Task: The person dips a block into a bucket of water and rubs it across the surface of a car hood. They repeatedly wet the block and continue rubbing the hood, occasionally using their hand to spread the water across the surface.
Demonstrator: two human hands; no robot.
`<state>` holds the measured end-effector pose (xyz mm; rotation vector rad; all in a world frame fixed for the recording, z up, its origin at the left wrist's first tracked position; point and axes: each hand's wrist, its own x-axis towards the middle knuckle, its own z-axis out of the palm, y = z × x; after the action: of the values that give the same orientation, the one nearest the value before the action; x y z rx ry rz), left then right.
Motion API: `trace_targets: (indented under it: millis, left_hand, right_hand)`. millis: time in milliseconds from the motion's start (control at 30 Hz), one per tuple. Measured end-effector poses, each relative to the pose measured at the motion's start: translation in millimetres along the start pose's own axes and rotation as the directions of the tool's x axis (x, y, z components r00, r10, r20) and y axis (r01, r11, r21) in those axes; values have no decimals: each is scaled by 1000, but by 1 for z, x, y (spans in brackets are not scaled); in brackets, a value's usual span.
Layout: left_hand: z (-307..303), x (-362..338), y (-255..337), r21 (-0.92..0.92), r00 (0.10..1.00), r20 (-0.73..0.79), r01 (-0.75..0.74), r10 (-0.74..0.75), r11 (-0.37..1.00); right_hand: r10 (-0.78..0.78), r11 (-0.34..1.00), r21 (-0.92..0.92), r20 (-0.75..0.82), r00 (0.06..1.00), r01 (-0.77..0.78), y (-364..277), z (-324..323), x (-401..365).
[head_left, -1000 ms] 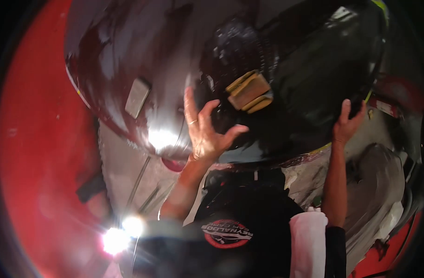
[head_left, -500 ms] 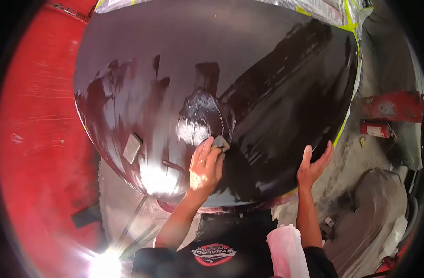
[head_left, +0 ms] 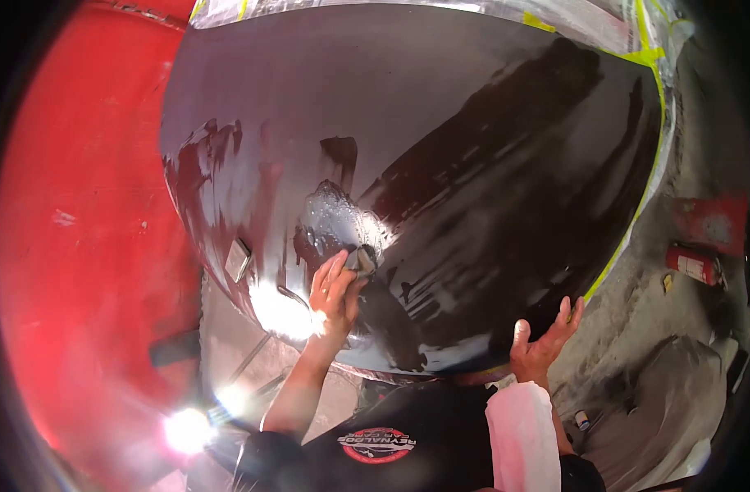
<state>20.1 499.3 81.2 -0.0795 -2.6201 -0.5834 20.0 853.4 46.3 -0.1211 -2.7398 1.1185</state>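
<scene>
A wet, dark car hood [head_left: 506, 205] fills the middle of the view, with streaks of water on it. My left hand [head_left: 334, 295] presses a small grey sanding pad [head_left: 363, 261] against the hood, its fingers closed along the pad's side. Just beyond that hand lies a patch of suds and water [head_left: 330, 209]. Spread at the hood's near right edge, my right hand [head_left: 547, 344] touches it with the fingers apart and holds nothing. A flat, light-grey block [head_left: 238, 260] rests on the hood's left side, away from both hands.
A red panel [head_left: 88, 205] stands along the left. Plastic sheeting [head_left: 440, 18] and yellow-green tape [head_left: 647, 57] border the hood. A bright lamp [head_left: 188, 430] shines at lower left. A red fire extinguisher [head_left: 693, 264] and a grey cover [head_left: 662, 410] are at right. A white towel [head_left: 524, 439] hangs near my right arm.
The view has shifted, so the hood appears farther right and lower. My left hand has moved leftward over the hood with the pad. My right hand sits lower along the edge.
</scene>
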Motion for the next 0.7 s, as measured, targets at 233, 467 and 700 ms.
trace_targets:
  millis: [233, 467, 700]
  left_hand:
    - [24, 80, 16, 32, 998, -51, 32, -30, 999]
    - [36, 120, -2, 46, 983, -181, -4, 13, 999]
    - [34, 201, -47, -4, 946, -300, 126, -122, 992]
  right_hand:
    - [-125, 991, 43, -79, 989, 128, 22, 9, -1]
    - [-159, 987, 19, -91, 983, 162, 21, 9, 2]
    - [-176, 984, 21, -94, 980, 179, 21, 9, 3]
